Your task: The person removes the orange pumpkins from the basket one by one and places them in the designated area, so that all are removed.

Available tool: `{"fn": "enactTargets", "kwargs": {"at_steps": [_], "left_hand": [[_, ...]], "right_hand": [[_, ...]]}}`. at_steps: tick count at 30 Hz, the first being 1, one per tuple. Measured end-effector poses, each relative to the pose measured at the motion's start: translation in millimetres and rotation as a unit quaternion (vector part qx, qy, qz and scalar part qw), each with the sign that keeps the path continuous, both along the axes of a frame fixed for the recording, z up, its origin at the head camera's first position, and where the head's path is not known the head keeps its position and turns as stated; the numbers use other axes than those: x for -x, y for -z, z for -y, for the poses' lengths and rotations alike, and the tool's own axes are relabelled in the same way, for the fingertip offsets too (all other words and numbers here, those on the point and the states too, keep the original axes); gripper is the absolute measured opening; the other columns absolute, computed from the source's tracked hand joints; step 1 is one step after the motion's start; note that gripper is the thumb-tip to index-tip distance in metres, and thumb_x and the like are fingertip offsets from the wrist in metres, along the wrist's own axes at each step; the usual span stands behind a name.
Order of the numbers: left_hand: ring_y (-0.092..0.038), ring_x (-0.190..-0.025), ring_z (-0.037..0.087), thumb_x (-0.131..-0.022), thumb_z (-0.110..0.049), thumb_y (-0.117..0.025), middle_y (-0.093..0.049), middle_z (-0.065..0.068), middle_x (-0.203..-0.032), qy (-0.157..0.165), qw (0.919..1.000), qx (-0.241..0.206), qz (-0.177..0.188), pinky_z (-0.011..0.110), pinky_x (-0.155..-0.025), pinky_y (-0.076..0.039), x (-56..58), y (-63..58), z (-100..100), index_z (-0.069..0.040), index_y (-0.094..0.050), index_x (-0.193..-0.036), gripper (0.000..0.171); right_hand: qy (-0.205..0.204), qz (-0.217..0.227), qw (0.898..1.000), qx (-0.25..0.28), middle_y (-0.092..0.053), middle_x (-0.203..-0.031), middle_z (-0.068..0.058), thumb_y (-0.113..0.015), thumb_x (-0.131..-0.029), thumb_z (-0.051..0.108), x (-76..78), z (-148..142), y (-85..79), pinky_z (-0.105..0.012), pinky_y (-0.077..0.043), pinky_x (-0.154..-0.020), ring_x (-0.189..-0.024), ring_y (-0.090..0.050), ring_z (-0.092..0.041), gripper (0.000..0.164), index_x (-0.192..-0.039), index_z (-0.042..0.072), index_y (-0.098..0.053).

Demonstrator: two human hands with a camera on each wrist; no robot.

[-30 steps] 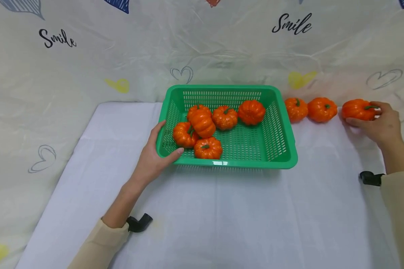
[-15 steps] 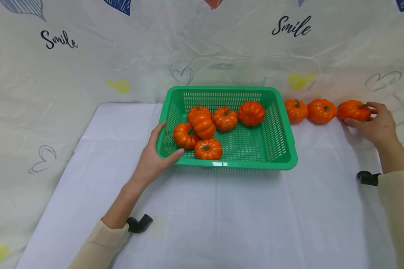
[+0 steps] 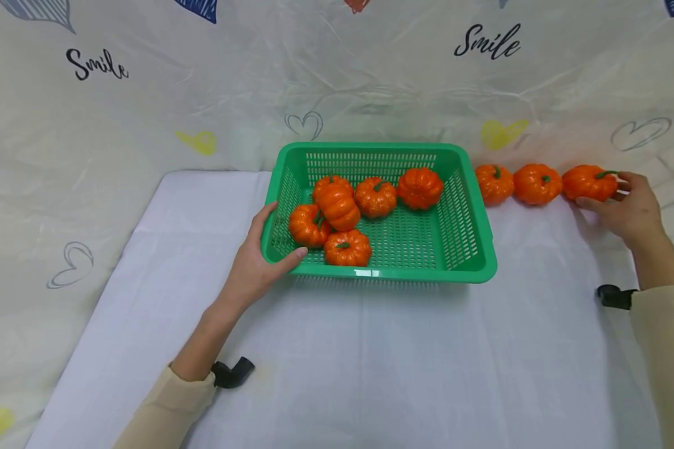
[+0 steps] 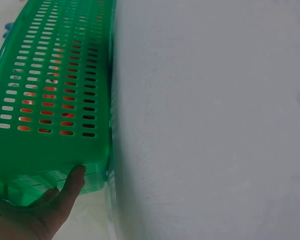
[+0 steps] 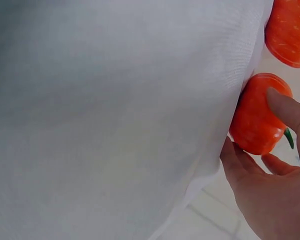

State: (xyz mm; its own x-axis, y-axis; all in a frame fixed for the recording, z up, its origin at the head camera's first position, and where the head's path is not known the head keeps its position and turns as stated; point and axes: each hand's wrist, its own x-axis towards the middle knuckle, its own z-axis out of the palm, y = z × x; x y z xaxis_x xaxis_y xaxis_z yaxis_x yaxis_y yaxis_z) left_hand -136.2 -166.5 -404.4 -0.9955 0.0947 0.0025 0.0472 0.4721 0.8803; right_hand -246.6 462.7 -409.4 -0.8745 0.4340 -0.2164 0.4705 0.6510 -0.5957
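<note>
A green plastic basket [image 3: 382, 274] with slotted walls holds several small orange pumpkins [image 3: 347, 248], bunched mostly toward its left. At its front-left corner my left hand [image 3: 253, 265] grips the rim, thumb over the near edge and fingers along the left side. In the left wrist view, fingers [image 4: 70, 192] touch the basket's end wall [image 4: 50, 150]. To the right of the basket, three pumpkins stand in a row. My right hand [image 3: 631, 206] holds the rightmost pumpkin [image 3: 586, 183] between thumb and fingers, its green stem toward the palm. The right wrist view shows this pumpkin [image 5: 257, 117] up close.
The other two row pumpkins, a left one [image 3: 493, 185] beside the basket wall and a middle one [image 3: 537, 184], sit at the far edge of the white cloth [image 3: 371, 362]. Behind rises a pale sheet [image 3: 337, 68] printed with hearts and lettering.
My right hand has moved the rightmost pumpkin slightly left, up against the middle one, and then stayed nearly still. My left hand and the basket have not moved.
</note>
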Motion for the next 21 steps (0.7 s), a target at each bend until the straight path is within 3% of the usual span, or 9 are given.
{"fn": "enactTargets", "kwargs": {"at_steps": [11, 21], "left_hand": [[-0.03, -0.157, 0.024, -0.09, -0.051, -0.076, -0.026, -0.005, -0.172, 0.0, 1.0, 0.003, 0.003, 0.065, -0.124, -0.029, -0.8, 0.8, 0, -0.041, -0.018, -0.164, 0.095], [-0.029, -0.157, 0.025, -0.09, -0.051, -0.076, -0.025, -0.004, -0.173, -0.003, 1.0, 0.001, 0.002, 0.065, -0.125, -0.028, 0.1, -1.1, -1, -0.04, -0.017, -0.164, 0.095]], "right_hand": [[-0.002, 0.012, 1.0, 0.021, 0.002, -0.174, -0.026, -0.052, -0.101, 0.055, -8.7, -5, -7.1, -0.064, -0.023, -0.126, -0.159, -0.012, -0.049, 0.1, -0.166, 0.006, 0.005], [0.027, -0.026, 0.999, 0.007, -0.007, -0.177, -0.014, -0.045, -0.105, 0.054, -14.4, 4, -28.5, -0.049, -0.03, -0.128, -0.162, -0.019, -0.036, 0.081, -0.168, 0.028, -0.001]]}}
